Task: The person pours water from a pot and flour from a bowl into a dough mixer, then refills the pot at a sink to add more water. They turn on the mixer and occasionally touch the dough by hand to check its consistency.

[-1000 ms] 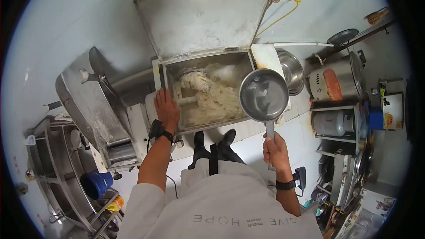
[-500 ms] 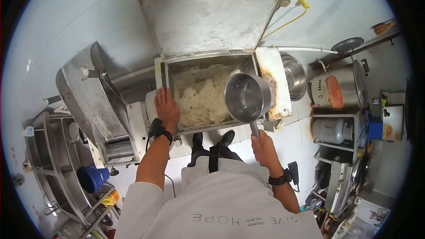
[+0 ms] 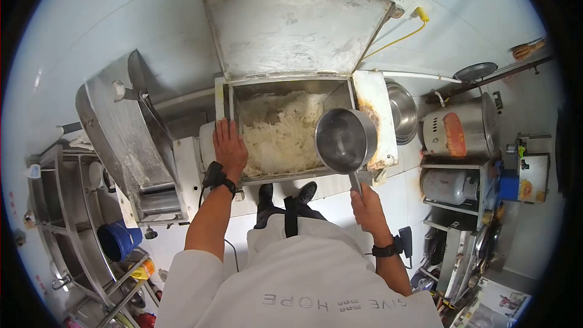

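In the head view, my right hand (image 3: 368, 206) is closed around the handle of a metal water dipper (image 3: 346, 141). Its round bowl hangs over the right front corner of a dough mixer (image 3: 221, 100), and no contents can be made out in it. Pale, crumbly dough (image 3: 280, 143) fills much of the mixer's metal trough; the dipper hides a part at the right. Fingers stretched out, my left hand (image 3: 230, 149) lies flat on the mixer's left side, beside the trough rim. The mixer's lid (image 3: 297, 30) stands raised against the wall.
A dough roller machine (image 3: 130, 127) adjoins on the left, above a blue bucket (image 3: 119, 240) and metal shelving. At right are stacked steel basins (image 3: 401, 112), a big steel pot (image 3: 460, 126) and a gas cylinder (image 3: 449, 186). A yellow-plugged cable (image 3: 392, 42) runs along the wall.
My right hand has drawn the dipper slightly right and toward me. The dough in the trough has shifted and looks more crumbly. My left hand has stayed in place.
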Demonstrator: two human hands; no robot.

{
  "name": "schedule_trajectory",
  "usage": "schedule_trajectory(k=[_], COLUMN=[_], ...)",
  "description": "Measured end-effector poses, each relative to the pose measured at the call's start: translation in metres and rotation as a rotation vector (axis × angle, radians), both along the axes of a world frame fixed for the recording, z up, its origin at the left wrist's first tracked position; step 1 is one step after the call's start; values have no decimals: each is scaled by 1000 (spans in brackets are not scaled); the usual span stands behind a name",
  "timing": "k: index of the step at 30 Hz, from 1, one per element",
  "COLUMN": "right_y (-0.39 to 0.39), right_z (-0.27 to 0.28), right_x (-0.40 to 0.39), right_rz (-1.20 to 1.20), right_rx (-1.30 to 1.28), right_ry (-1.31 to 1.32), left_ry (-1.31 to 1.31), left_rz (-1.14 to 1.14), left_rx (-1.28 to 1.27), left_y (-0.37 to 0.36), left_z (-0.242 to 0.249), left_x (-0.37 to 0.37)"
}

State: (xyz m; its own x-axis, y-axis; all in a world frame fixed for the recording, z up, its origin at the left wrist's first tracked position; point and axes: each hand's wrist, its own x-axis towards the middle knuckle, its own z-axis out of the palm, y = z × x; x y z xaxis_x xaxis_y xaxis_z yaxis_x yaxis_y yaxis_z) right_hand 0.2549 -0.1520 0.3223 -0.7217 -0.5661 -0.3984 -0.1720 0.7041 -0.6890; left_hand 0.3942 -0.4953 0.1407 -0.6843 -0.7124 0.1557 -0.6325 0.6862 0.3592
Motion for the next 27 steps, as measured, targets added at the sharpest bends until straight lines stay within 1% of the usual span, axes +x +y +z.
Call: schedule_trajectory(k=[6, 11, 14, 15, 17, 21, 23, 27], right_y=[12, 20, 27, 24, 16, 30, 36, 30], right_z=[-2, -15, -16, -8, 13, 12, 9, 17], right_x=[-11, -15, -17, -16, -13, -15, -16, -13], right_rz=[-34, 4, 4, 4, -71, -86, -45, -37], right_rx=[20, -11, -27, -28, 46, 72, 32, 44], right_ry=[77, 161, 137, 137, 81, 113, 222, 206], left_ry=[6, 11, 10, 2, -6, -4, -7, -15], left_rz=[1, 2, -1, 3, 7, 7, 6, 4], left_rx=[-17, -2, -15, -1, 12, 18, 20, -4], left_y=[1, 1, 1, 1, 1, 2, 2, 2], left_z=[3, 4, 5, 7, 7, 8, 9, 7], left_x=[0, -2, -1, -1, -1, -1, -1, -1])
